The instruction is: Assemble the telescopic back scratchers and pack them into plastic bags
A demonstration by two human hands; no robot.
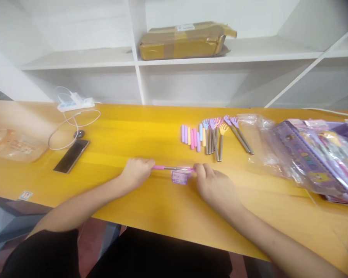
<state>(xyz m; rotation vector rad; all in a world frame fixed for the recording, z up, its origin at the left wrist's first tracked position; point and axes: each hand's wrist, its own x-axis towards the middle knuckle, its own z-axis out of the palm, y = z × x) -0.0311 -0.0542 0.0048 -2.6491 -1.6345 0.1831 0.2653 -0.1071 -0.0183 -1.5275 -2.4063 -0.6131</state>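
Note:
Between my two hands a pink back scratcher [174,168] with a metal rod stretches level above the table. My left hand [137,172] is closed around its pink left end. My right hand [213,183] grips the right end, whose tip is hidden by the fingers. A small purple card [179,177] shows just below the rod; whether it is attached I cannot tell. Beyond my right hand lie several claw-headed scratcher rods [213,137] in purple, pink, blue and yellow. Beside them sits a row of short coloured handle sleeves [193,138].
To the right are clear plastic bags [261,143] and a purple display box [304,154] of packed scratchers. A phone [71,156], a white cable [49,135], a power strip [75,102] and a plastic bag [14,144] lie left. A carton [182,42] rests on the shelf behind.

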